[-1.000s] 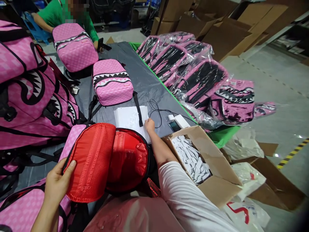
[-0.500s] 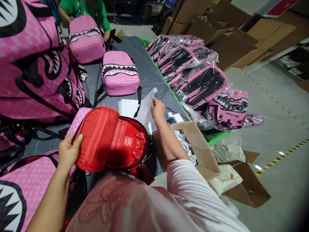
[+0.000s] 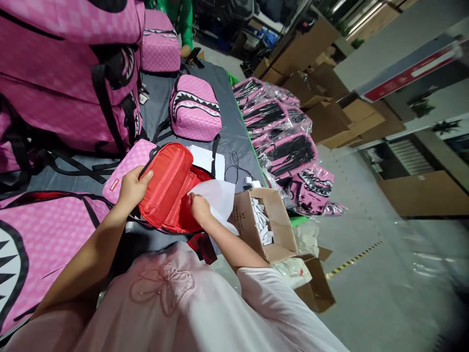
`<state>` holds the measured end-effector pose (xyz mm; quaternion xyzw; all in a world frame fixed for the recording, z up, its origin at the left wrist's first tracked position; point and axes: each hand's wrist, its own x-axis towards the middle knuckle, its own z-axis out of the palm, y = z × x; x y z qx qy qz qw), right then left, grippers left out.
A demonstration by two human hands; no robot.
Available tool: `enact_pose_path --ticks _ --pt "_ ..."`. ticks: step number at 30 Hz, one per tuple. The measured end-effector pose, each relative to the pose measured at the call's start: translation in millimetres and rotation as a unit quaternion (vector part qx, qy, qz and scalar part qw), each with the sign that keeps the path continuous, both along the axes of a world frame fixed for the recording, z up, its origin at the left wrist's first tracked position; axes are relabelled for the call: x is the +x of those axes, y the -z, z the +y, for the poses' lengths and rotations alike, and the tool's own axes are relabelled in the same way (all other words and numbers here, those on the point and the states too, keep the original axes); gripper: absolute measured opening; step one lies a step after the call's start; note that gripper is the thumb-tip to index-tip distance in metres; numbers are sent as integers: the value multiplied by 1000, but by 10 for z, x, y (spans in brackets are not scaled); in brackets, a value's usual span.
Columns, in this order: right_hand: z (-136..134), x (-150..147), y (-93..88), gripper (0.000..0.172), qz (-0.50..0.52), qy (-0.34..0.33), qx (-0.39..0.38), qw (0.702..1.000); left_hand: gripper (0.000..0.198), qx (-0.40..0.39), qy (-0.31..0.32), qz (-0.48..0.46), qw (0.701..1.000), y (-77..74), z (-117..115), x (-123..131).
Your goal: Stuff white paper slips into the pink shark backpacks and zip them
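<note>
In front of me lies a small pink backpack (image 3: 126,168), unzipped, with its red lining (image 3: 164,183) showing. My left hand (image 3: 135,188) is closed on the edge of its flap and holds it up. At the opening, my right hand (image 3: 200,210) pinches a thin white sheet of paper (image 3: 219,198), which trails over the bag's right rim. Behind the bag lie more white papers (image 3: 205,159). A closed pink backpack with a shark-mouth print (image 3: 197,108) stands beyond them. My right fingertips are partly hidden against the lining.
Large pink bags (image 3: 69,93) are piled on the left, another (image 3: 47,244) near my left arm. A cardboard box (image 3: 280,220) of white slips stands right. Plastic-wrapped backpacks (image 3: 282,146) line the far right edge. A person in a green sleeve (image 3: 185,24) is at the back.
My right hand has drawn the white sheet from behind the bag to the bag's opening. My left hand still holds the flap. The camera view has shifted.
</note>
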<state>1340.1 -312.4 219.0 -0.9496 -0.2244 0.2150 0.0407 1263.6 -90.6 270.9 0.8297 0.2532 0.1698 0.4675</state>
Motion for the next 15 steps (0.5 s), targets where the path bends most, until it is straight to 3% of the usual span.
enact_pose_path --ticks 3,8,12,15 --pt "123 45 -41 34 17 -1 70 997 43 -2 13 -3 1000 28 65 -27" --pt "-145 346 -151 23 40 76 179 980 42 5 20 11 1000 57 152 -36" --pt "-100 333 13 22 82 182 253 947 39 11 13 17 1000 77 179 -31" --pt "57 167 192 29 154 180 257 937 37 12 11 25 1000 89 195 -60"
